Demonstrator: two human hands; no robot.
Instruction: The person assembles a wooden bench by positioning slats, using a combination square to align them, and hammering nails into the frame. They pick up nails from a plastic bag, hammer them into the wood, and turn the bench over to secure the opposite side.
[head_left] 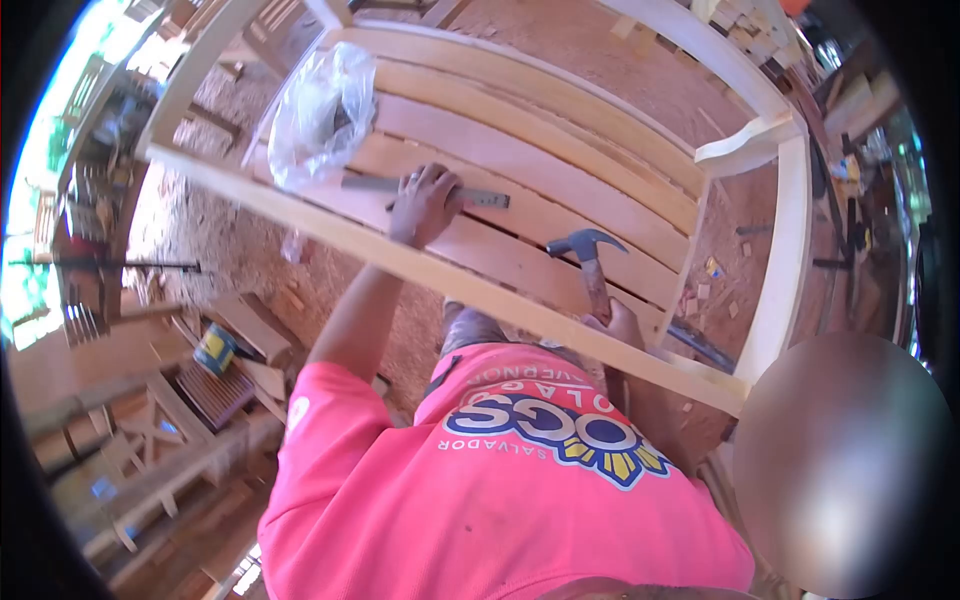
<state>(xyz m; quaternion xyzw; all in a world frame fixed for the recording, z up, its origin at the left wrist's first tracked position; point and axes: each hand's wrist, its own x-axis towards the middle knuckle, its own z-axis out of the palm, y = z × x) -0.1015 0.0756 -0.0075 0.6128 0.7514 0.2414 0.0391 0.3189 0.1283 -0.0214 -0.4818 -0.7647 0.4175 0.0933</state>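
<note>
My left hand is over the slats of a wooden bench frame, its fingers curled over a flat grey metal bar that has small dark marks near its right end. In my right hand is a claw hammer, gripped by its worn handle. The hammer's head points away from me, above the slats. Pale wooden slats run side by side under both hands, with narrow dark gaps between them. Both forearms pass the near wooden rail of the frame.
A clear plastic bag with something dark inside sits on the slats at the left. The frame's curved armrest and post rise at the right. Lumber and a yellow-and-blue can stand at lower left. Wood scraps litter the dirt floor.
</note>
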